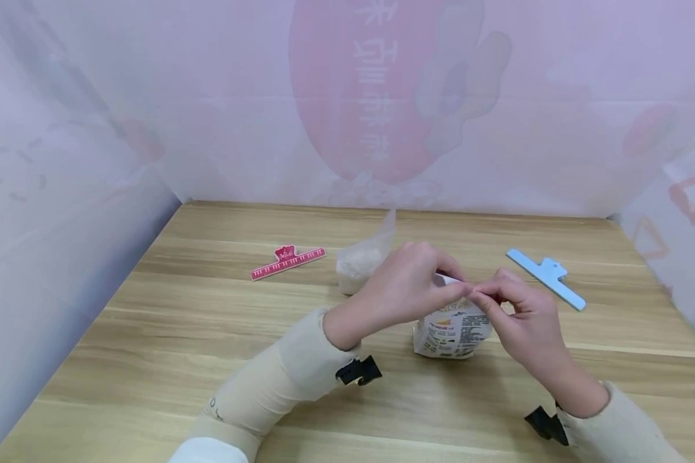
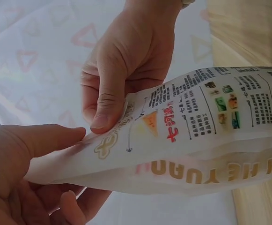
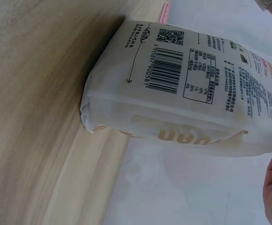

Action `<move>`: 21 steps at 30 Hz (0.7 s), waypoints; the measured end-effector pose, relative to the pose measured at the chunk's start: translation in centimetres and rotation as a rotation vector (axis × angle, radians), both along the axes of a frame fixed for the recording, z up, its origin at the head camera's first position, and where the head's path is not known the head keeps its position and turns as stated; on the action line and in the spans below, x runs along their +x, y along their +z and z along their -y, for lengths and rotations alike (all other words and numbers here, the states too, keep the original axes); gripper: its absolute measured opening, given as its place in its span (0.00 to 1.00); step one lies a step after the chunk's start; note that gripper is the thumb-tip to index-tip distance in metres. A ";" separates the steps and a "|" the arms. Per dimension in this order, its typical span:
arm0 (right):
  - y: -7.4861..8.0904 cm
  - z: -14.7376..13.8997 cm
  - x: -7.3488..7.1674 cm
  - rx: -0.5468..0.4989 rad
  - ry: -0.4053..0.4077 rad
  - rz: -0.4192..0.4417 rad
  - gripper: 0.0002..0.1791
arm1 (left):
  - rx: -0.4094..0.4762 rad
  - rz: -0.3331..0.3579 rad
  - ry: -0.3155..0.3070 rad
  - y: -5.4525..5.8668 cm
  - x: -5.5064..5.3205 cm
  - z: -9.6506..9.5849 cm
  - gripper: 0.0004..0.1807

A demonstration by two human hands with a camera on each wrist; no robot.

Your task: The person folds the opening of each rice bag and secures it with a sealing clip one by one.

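A white printed paper-like food bag (image 1: pixel 452 334) stands upright on the table, its lettering, small pictures and barcode (image 3: pixel 165 70) visible from the wrists. My left hand (image 1: pixel 402 286) pinches the bag's top edge on the left. Close beside it, my right hand (image 1: pixel 527 318) pinches the same edge on the right, thumb on the near face. The fingertips of both hands almost meet over the top of the bag. In the left wrist view the bag's upper part looks flattened between the fingers. What the bag contains is hidden.
Behind my left hand stands a translucent bag of whitish grains (image 1: pixel 359 263), its top sticking up. A red clip with a piano-key pattern (image 1: pixel 288 262) lies to the left. At the right lies a light blue clip (image 1: pixel 547 278). Printed cloth walls (image 1: pixel 237 128) enclose the wooden table (image 1: pixel 208 334).
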State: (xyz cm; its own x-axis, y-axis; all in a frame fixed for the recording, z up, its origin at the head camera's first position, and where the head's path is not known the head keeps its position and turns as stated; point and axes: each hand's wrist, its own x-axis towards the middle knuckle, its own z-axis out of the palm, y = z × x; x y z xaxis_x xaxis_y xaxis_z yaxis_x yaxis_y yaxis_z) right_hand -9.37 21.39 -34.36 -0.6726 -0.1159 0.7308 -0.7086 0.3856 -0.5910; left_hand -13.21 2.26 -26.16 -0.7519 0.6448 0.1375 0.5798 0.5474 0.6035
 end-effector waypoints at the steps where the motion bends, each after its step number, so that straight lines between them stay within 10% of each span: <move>1: 0.0 0.0 0.1 -0.001 0.000 0.008 0.05 | -0.002 0.002 -0.004 0.0 0.0 0.1 0.07; 21: -0.8 -1.0 0.9 0.087 -0.064 0.089 0.12 | 0.095 -0.072 -0.053 -0.6 -0.2 0.6 0.08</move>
State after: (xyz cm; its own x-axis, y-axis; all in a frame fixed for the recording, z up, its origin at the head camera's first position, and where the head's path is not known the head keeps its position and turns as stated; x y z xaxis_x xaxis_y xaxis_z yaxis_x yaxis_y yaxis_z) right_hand -8.43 22.35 -35.16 -0.7422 -0.1316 0.6572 -0.6275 0.4807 -0.6124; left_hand -13.42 1.65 -26.74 -0.7031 0.6648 0.2523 0.6501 0.4573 0.6068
